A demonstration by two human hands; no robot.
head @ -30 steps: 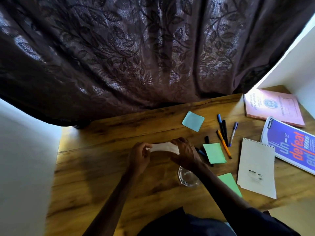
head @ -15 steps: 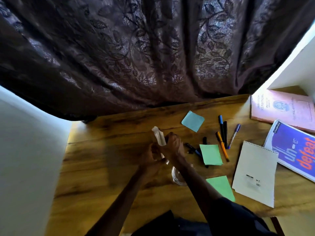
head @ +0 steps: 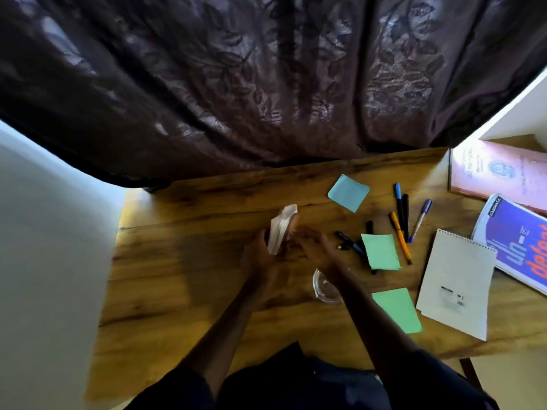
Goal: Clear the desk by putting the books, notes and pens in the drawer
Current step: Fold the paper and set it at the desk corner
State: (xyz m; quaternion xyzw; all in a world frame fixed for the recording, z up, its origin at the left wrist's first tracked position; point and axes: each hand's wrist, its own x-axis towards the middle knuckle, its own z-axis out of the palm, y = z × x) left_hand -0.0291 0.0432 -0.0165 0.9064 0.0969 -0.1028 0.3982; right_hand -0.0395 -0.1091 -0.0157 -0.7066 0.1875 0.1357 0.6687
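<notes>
My left hand (head: 259,257) grips a white wad of folded notes (head: 279,229), held upright over the middle of the wooden desk (head: 177,276). My right hand (head: 315,247) lies beside it, fingers stretched toward the paper; blur hides any contact. To the right lie a blue sticky note (head: 349,192), two green notes (head: 381,251) (head: 396,310) and several pens, among them an orange pen (head: 399,235) and a purple-capped pen (head: 420,218). Further right are a spiral notepad (head: 457,285), a blue book (head: 518,241) and a pink book (head: 497,173).
A small clear glass dish (head: 325,288) sits under my right wrist. A dark patterned curtain (head: 266,84) hangs along the desk's back edge. White walls (head: 44,247) flank the desk at left and at upper right. No drawer is in view.
The white paper went from flat between both hands to upright in my left hand. My right hand has slipped down off it to its right side. The view shifted slightly left.
</notes>
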